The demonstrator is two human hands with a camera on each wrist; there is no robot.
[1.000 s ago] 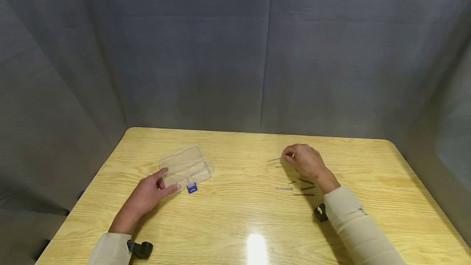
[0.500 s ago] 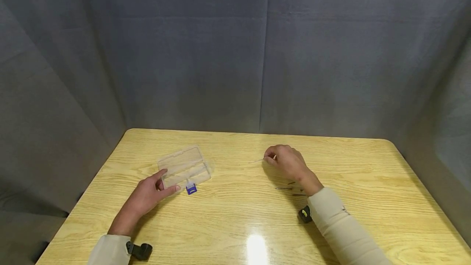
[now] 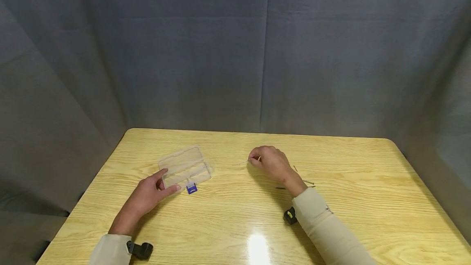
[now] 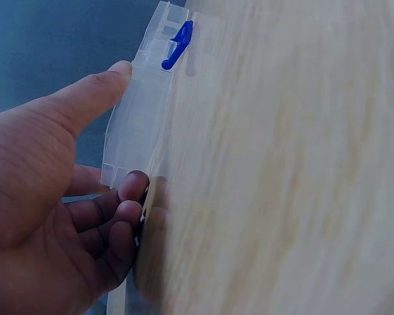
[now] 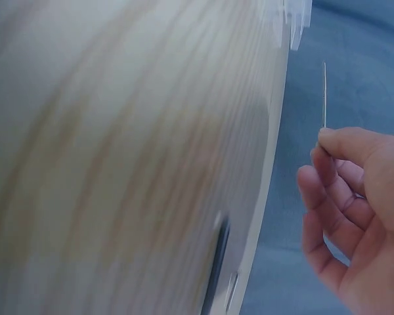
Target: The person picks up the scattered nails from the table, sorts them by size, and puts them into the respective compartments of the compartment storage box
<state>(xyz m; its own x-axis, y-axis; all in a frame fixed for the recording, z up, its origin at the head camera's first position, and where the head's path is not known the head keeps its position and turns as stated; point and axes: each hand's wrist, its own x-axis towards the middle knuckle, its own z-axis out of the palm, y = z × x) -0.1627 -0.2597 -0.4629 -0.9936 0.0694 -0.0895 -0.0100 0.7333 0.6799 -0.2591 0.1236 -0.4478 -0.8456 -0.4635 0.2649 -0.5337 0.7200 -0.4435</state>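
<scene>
My left hand holds the left end of a clear plastic box, thumb along its near side and index finger at its far side. The box's lid is raised at the back, and a blue latch sticks out at its front. In the left wrist view the other fingers curl by the table below the box. Between thumb and index finger, my right hand pinches a long thin nail above the table, its free end towards the box. The nail's other end is hidden in the fingers.
Several nails lie on the wooden table, partly hidden behind the right forearm. A black wrist camera sits at the right cuff, another camera at the left. Grey curtains hang behind and beside the table.
My right hand has carried the nail leftwards from the loose nails, towards the box. The left hand and the box have stayed in place.
</scene>
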